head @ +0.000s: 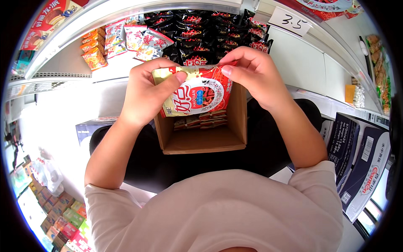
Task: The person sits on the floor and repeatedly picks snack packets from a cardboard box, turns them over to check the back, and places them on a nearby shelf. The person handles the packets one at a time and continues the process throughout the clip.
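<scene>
Both hands hold a red and cream snack packet (201, 91) up above an open cardboard box (201, 145). My left hand (148, 91) grips its left side, thumb across the front near the top edge. At the upper right corner, my right hand (252, 75) pinches the packet between thumb and fingers. The box sits between my knees. More small packets (201, 121) lie inside, partly hidden behind the held one. Just beyond my hands, black snack packets (192, 33) stand in rows on a white shelf.
Silver-white packets (151, 42) and orange packets (94, 48) lie on the shelf's left. A shelf lip above carries a handwritten price card (289, 21). Dark blue and white cartons (362, 167) stand at right. Stacked boxes (59, 208) and a plastic bag (50, 176) appear at lower left.
</scene>
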`<state>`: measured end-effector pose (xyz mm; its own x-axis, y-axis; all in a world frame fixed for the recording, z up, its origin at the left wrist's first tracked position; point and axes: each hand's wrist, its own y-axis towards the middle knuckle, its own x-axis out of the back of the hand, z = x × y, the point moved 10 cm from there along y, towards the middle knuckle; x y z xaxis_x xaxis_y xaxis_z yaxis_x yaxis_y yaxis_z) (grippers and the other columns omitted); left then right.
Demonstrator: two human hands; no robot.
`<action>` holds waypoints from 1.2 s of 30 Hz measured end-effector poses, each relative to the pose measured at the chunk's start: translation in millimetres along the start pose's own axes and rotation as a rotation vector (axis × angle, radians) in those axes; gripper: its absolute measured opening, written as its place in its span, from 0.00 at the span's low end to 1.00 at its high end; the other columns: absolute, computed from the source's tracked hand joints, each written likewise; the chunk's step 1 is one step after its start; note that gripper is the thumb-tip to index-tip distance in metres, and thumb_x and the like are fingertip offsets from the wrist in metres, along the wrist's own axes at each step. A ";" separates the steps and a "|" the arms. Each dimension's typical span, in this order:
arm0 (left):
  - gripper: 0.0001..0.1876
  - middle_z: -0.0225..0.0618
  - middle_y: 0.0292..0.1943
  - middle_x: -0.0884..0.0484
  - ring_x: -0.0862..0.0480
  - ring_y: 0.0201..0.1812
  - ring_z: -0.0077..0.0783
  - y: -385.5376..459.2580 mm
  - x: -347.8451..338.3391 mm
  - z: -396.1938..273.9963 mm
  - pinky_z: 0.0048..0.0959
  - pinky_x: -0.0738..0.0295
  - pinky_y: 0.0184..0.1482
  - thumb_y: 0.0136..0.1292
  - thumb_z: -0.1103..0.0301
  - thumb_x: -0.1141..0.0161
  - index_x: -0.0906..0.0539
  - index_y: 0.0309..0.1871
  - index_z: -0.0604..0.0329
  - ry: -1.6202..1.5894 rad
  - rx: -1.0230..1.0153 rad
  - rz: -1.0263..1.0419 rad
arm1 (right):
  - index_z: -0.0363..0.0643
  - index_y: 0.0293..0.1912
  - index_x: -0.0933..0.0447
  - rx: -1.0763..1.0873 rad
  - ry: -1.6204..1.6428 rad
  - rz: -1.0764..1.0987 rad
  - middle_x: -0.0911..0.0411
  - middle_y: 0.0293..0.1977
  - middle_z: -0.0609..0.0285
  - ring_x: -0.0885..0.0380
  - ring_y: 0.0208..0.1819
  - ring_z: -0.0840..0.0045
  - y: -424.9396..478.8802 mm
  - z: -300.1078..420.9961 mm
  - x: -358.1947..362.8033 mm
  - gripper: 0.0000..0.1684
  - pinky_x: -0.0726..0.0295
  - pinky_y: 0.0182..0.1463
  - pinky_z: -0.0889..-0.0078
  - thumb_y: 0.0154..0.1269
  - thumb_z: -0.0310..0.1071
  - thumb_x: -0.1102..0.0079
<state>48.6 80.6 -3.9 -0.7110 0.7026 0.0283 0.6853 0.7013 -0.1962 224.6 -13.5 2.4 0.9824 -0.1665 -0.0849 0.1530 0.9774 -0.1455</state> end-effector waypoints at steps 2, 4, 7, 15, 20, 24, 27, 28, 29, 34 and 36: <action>0.05 0.26 0.31 0.15 0.21 0.32 0.13 -0.7 2.1 -4.2 0.19 0.27 0.34 0.68 0.74 0.33 0.14 0.42 0.67 -0.003 -0.061 -0.044 | 0.35 0.46 0.19 -0.033 0.060 -0.038 0.15 0.41 0.60 0.18 0.45 0.82 1.1 -5.7 2.9 0.09 0.18 0.50 0.75 0.69 0.28 0.34; 0.05 0.26 0.31 0.15 0.21 0.33 0.13 -1.0 5.8 -6.2 0.19 0.26 0.35 0.69 0.74 0.33 0.14 0.42 0.67 -0.035 -0.114 -0.089 | 0.35 0.45 0.19 -0.072 0.140 -0.064 0.15 0.42 0.60 0.17 0.46 0.80 1.1 -13.0 4.9 0.08 0.18 0.51 0.74 0.69 0.29 0.33; 0.05 0.27 0.32 0.14 0.21 0.33 0.14 -2.2 9.5 -9.9 0.19 0.26 0.37 0.69 0.74 0.34 0.14 0.42 0.67 -0.064 -0.144 -0.120 | 0.36 0.44 0.19 -0.111 0.249 -0.080 0.15 0.43 0.58 0.17 0.46 0.78 0.2 -20.9 6.4 0.07 0.17 0.52 0.71 0.69 0.28 0.33; 0.05 0.28 0.32 0.14 0.21 0.33 0.14 -5.7 11.4 -14.4 0.18 0.26 0.37 0.70 0.75 0.35 0.13 0.42 0.68 -0.134 -0.126 -0.123 | 0.37 0.41 0.19 0.010 0.327 -0.027 0.15 0.45 0.54 0.16 0.48 0.75 -0.1 -8.2 4.6 0.02 0.17 0.56 0.67 0.69 0.24 0.36; 0.05 0.29 0.32 0.14 0.20 0.33 0.15 -5.0 15.9 -7.9 0.19 0.25 0.37 0.70 0.74 0.35 0.13 0.42 0.68 -0.162 -0.100 -0.135 | 0.37 0.39 0.20 0.059 0.352 -0.012 0.15 0.45 0.53 0.17 0.47 0.75 -1.8 3.2 3.0 0.01 0.18 0.56 0.68 0.68 0.24 0.36; 0.06 0.32 0.33 0.12 0.17 0.33 0.18 -3.3 9.1 -0.6 0.22 0.22 0.39 0.71 0.72 0.35 0.13 0.41 0.66 -0.411 0.010 -0.113 | 0.36 0.39 0.21 0.115 0.324 -0.007 0.15 0.45 0.53 0.17 0.46 0.76 -3.3 9.7 3.0 0.02 0.18 0.54 0.70 0.68 0.23 0.36; 0.07 0.33 0.33 0.12 0.15 0.33 0.20 -2.2 4.4 9.9 0.24 0.21 0.40 0.72 0.69 0.36 0.14 0.40 0.64 -0.520 0.124 -0.127 | 0.35 0.38 0.21 0.180 0.188 -0.027 0.15 0.45 0.52 0.18 0.46 0.77 -7.1 21.4 1.6 0.02 0.18 0.52 0.71 0.68 0.22 0.36; 0.07 0.34 0.34 0.12 0.15 0.33 0.21 -1.5 3.3 14.0 0.24 0.21 0.40 0.72 0.69 0.36 0.14 0.40 0.63 -0.544 0.159 -0.130 | 0.34 0.38 0.21 0.231 0.156 -0.019 0.15 0.44 0.52 0.18 0.46 0.77 -9.2 26.2 -0.5 0.02 0.18 0.52 0.72 0.68 0.21 0.36; 0.07 0.34 0.34 0.11 0.15 0.33 0.21 -1.3 2.8 17.8 0.25 0.21 0.40 0.72 0.68 0.36 0.14 0.39 0.63 -0.568 0.194 -0.134 | 0.34 0.38 0.21 0.281 0.123 -0.011 0.15 0.44 0.52 0.18 0.45 0.77 -11.3 30.4 -2.9 0.02 0.18 0.51 0.72 0.68 0.20 0.36; 0.07 0.34 0.36 0.11 0.14 0.35 0.21 1.3 -0.6 18.4 0.25 0.20 0.41 0.72 0.68 0.36 0.14 0.39 0.62 -0.571 0.202 -0.064 | 0.33 0.37 0.21 0.351 0.078 0.009 0.15 0.44 0.52 0.18 0.44 0.78 -15.5 37.0 -4.7 0.02 0.18 0.49 0.74 0.68 0.19 0.37; 0.07 0.34 0.36 0.11 0.13 0.35 0.22 2.1 0.1 17.3 0.25 0.19 0.41 0.72 0.67 0.36 0.14 0.40 0.62 -0.579 0.180 -0.068 | 0.33 0.37 0.21 0.310 0.096 -0.005 0.15 0.44 0.52 0.18 0.44 0.78 -11.3 32.1 1.3 0.01 0.18 0.50 0.73 0.68 0.20 0.37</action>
<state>47.3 80.1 -21.3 -0.7570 0.4425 -0.4807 0.6340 0.6754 -0.3766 227.6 -20.6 35.5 0.9691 -0.1689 -0.1799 0.1982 0.9670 0.1601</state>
